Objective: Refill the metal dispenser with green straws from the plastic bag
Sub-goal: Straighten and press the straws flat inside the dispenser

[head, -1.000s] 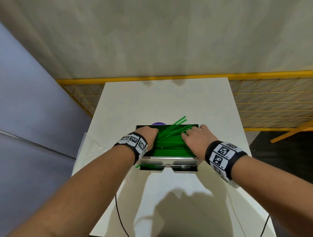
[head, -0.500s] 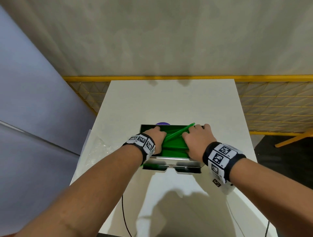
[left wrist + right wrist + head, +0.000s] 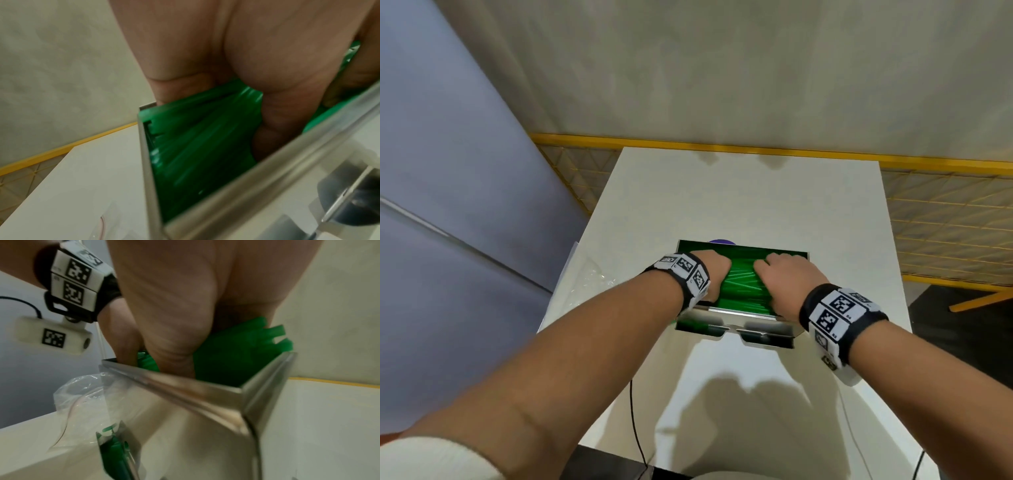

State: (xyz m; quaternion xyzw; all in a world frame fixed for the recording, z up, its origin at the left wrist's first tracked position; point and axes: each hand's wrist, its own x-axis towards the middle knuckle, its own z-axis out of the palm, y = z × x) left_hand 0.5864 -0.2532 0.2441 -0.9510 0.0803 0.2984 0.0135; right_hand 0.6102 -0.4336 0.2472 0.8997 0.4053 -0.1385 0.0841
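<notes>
- The clear plastic bag lies crumpled at the worktop's left edge, just beside the metal dispenser
- The left hand reaches into the dispenser's open top at its left end, fingers bent down onto the green straws; whether they grip any I cannot tell
- The straws lie piled inside the dispenser, between both hands; a few show in the front slot
- The right hand presses on the pile at the right end, fingers curled over the straws; a true grip cannot be told
</notes>
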